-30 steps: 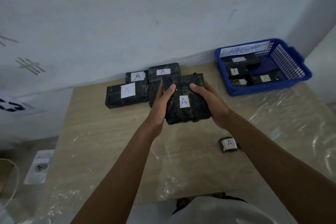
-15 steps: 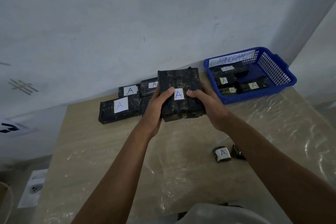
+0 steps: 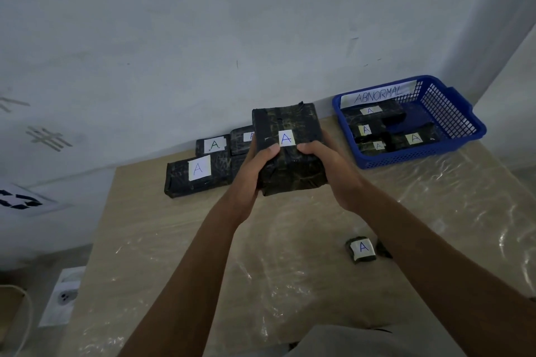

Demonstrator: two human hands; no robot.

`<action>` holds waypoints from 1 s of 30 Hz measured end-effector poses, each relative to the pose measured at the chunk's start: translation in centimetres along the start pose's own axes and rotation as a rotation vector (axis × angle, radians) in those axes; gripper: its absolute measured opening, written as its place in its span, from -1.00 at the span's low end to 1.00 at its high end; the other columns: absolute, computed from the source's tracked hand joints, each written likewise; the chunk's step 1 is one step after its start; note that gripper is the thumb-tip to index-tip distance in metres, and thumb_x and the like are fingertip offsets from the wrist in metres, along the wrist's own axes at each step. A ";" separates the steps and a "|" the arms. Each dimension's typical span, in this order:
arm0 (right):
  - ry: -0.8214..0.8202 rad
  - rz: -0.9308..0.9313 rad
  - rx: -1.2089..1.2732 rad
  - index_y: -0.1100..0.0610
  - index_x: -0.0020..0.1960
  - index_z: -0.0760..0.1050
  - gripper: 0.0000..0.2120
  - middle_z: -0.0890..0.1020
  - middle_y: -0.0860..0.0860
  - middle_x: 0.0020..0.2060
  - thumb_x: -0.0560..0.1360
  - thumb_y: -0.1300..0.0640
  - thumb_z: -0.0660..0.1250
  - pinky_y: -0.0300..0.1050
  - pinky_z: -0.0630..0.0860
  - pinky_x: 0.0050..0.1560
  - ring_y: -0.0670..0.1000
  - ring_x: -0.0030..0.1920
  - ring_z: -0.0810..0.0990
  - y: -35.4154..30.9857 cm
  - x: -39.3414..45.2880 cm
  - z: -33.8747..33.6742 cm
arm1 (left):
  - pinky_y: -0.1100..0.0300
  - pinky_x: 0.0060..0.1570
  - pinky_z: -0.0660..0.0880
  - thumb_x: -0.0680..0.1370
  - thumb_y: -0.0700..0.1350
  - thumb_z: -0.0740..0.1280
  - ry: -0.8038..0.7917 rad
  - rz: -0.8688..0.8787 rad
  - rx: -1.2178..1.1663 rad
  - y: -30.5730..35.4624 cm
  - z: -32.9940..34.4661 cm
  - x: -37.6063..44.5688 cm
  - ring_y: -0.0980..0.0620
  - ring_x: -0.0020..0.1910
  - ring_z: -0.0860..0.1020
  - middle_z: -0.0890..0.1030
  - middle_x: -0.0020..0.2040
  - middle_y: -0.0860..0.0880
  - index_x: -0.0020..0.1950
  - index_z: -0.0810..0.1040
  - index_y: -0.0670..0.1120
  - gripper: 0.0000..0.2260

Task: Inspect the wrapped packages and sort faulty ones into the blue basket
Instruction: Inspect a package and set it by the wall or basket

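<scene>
So the big black wrapped package (image 3: 285, 151) is up off the table (image 3: 174, 240), held out in front of the wall, with its white "A" label facing the camera. Left hand (image 3: 255, 171) is curled round its left edge with the thumb lying across the front just beside the label; right hand (image 3: 324, 165) is wrapped round the right edge the same way. Both are clamped on it, one per side.

My guess on handling: it looks like a boxy, fairly stiff block under shiny tape and film, so probably slick. A two-sided grip at the lower half seems the smart place to hold, since the flat faces give nothing to hook onto. It doesn't sag between the hands, so I'd call it rigid; weight I can't really tell.

The top corner looks a bit ragged, though it's too dim to say whether that's a fault.

The blue basket (image 3: 452, 136), tagged ABNORMAL, sits at the far right of the table with several packages already in it.
</scene>
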State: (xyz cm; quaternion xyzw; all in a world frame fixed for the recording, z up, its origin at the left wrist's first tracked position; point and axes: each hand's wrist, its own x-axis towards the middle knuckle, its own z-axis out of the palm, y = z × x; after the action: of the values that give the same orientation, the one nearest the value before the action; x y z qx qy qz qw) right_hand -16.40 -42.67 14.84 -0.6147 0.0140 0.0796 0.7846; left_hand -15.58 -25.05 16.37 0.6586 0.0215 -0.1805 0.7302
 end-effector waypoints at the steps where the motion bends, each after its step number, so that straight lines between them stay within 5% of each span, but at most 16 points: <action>1: 0.003 0.019 0.003 -0.15 0.33 0.45 -0.68 0.68 -0.04 0.12 0.61 0.08 0.33 -0.16 0.64 -0.15 -0.08 -0.03 0.73 -0.3 0.0 0.1 | 0.13 0.05 0.62 0.52 0.10 0.35 -0.005 0.004 0.005 -0.1 -0.1 0.0 -0.04 0.24 0.65 0.66 0.29 -0.06 0.49 0.44 0.02 -0.46; 5: -0.079 0.005 -0.079 -0.12 0.47 0.38 -0.56 0.64 -0.07 0.22 0.61 -0.09 0.34 -0.28 0.63 -0.13 -0.18 0.02 0.71 -0.7 -0.2 0.3 | -0.01 0.10 0.60 0.51 0.04 0.29 0.039 -0.021 0.003 0.5 -0.1 -0.2 -0.08 0.13 0.66 0.72 0.16 -0.07 0.33 0.56 0.02 -0.61; 8: -0.094 -0.130 -0.217 -0.27 0.48 0.28 -0.40 0.54 -0.13 0.33 0.52 -0.18 0.45 -0.18 0.63 0.16 -0.19 0.23 0.62 -0.7 -0.6 0.5 | -0.10 0.24 0.52 0.54 0.08 0.25 0.041 -0.079 -0.056 1.7 -0.4 -0.3 -0.12 0.17 0.64 0.71 0.19 -0.12 0.31 0.62 -0.04 -0.59; 10: -0.060 -0.239 -0.287 -0.34 0.52 0.17 -0.26 0.45 -0.17 0.42 0.48 -0.11 0.50 -0.10 0.55 0.32 -0.17 0.40 0.49 -0.4 -0.8 0.2 | -0.13 0.37 0.47 0.60 0.15 0.22 -0.005 -0.094 -0.099 2.6 -0.3 -0.5 -0.13 0.29 0.61 0.67 0.28 -0.14 0.40 0.58 -0.06 -0.53; 12: -0.053 -0.285 -0.236 -0.18 0.62 0.09 -0.18 0.43 -0.16 0.44 0.51 0.03 0.47 -0.19 0.55 0.30 -0.19 0.42 0.48 -0.4 -0.9 0.2 | -0.12 0.41 0.44 0.59 0.33 0.17 -0.071 -0.061 -0.060 3.0 -0.1 -0.6 -0.07 0.36 0.58 0.64 0.34 -0.08 0.44 0.56 0.01 -0.43; 15: -0.005 -0.274 -0.128 -0.04 0.61 0.19 -0.30 0.53 -0.14 0.36 0.57 0.05 0.45 -0.20 0.58 0.22 -0.17 0.33 0.56 -0.9 -0.7 0.4 | -0.04 0.41 0.47 0.48 0.48 0.16 -0.131 0.069 0.057 2.8 0.1 -0.8 0.03 0.39 0.56 0.60 0.40 0.01 0.51 0.46 0.07 -0.27; 18: 0.014 -0.232 -0.063 -0.05 0.50 0.36 -0.48 0.62 -0.14 0.25 0.57 0.05 0.39 -0.14 0.61 0.23 -0.15 0.26 0.63 -1.6 -0.6 0.8 | -0.02 0.42 0.48 0.41 0.37 0.47 -0.067 0.134 0.100 2.0 -0.2 -0.3 0.02 0.42 0.53 0.52 0.48 -0.01 0.66 0.19 0.05 -0.07; 25: -0.038 -0.157 -0.118 -0.06 0.57 0.33 -0.34 0.59 -0.08 0.35 0.53 -0.01 0.49 -0.06 0.59 0.30 -0.09 0.32 0.60 -1.6 0.1 0.5 | 0.01 0.25 0.56 0.54 0.04 0.48 0.062 0.184 0.032 1.7 -0.2 0.1 -0.05 0.28 0.64 0.66 0.29 -0.09 0.45 0.51 -0.08 -0.49; 30: 0.032 -0.145 -0.030 -0.15 0.35 0.52 -0.62 0.67 -0.08 0.24 0.57 0.06 0.47 0.08 0.59 0.33 -0.06 0.26 0.65 -1.3 0.5 0.6 | -0.03 0.39 0.47 0.52 0.07 0.44 -0.027 0.137 0.068 1.2 -1.1 0.3 -0.05 0.37 0.58 0.62 0.37 -0.06 0.52 0.44 -0.03 -0.42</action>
State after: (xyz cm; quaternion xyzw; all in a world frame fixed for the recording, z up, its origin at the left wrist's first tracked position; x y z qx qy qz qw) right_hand -15.80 -42.35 16.19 -0.6271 -0.0193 0.0133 0.7786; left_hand -14.67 -23.93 17.31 0.6803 -0.0397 -0.1397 0.7184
